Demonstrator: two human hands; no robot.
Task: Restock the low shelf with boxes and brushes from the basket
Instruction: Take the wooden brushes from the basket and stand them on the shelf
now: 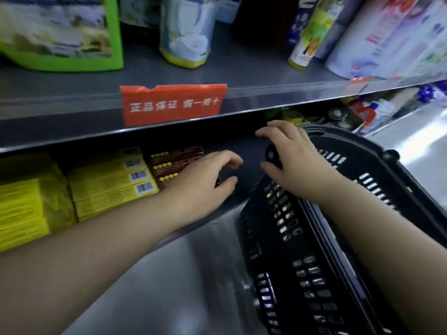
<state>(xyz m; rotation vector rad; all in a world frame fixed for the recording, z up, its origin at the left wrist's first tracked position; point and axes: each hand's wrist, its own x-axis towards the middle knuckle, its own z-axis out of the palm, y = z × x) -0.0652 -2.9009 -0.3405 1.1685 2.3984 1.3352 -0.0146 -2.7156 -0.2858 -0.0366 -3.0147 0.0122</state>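
Observation:
On the low shelf (pixel 244 189) lie stacked yellow boxes (pixel 111 184) and, to their right, brown boxes (pixel 174 163). My left hand (pixel 203 182) hovers at the right end of the brown boxes with its fingers loosely curled, holding nothing that I can see. My right hand (pixel 292 158) reaches over the near rim of the black plastic basket (pixel 302 250), its fingers spread and empty, next to the basket's handle pivot. The basket stands on the floor to the right, and my right arm hides part of its inside. No brushes show.
The upper shelf carries a green package (pixel 60 32), a pouch with a yellow base (pixel 186 30), spray cans (pixel 312 32) and a white bag (pixel 391 37). An orange label (pixel 171 105) hangs from that shelf's front edge. More goods sit far right on the low shelf (pixel 362 112).

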